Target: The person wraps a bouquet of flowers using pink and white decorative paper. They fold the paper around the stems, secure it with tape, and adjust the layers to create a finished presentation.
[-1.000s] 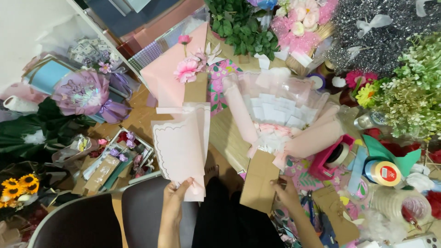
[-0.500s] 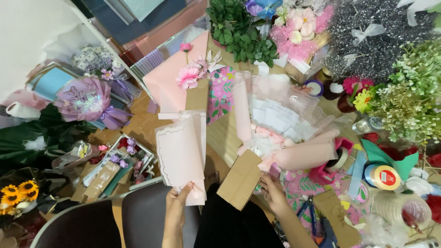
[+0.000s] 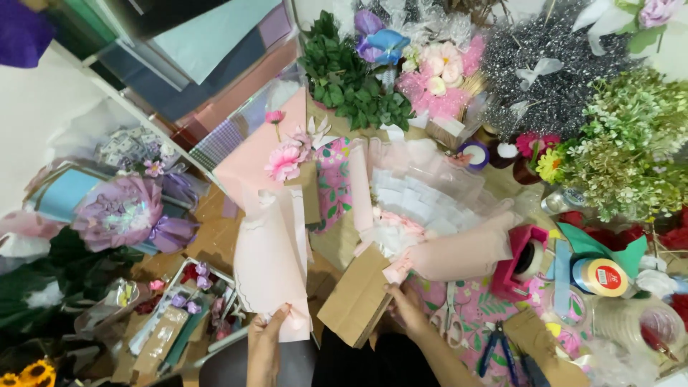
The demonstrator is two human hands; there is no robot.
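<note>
My left hand (image 3: 266, 338) pinches the near edge of a pale pink folded wrapping sheet (image 3: 271, 259) that lies lengthwise on the table. My right hand (image 3: 405, 308) holds the near end of a wrapped pink and white bouquet (image 3: 428, 222), next to a brown cardboard piece (image 3: 356, 298) that leans by my wrist. A pink artificial flower (image 3: 284, 162) lies on another pink sheet (image 3: 252, 156) beyond the left one.
Green foliage (image 3: 351, 82), a pink flower bunch (image 3: 438, 75), silver tinsel (image 3: 552, 68) and green sprigs (image 3: 625, 147) crowd the far side. A pink tape dispenser (image 3: 522, 262), tape rolls (image 3: 600, 276), scissors (image 3: 450, 321) and pliers (image 3: 502, 347) lie at right. A purple bouquet (image 3: 122, 215) sits left.
My right hand has moved left and up with the bouquet's end, and the cardboard piece has tilted and shifted left. The left hand and its pink sheet have barely moved.
</note>
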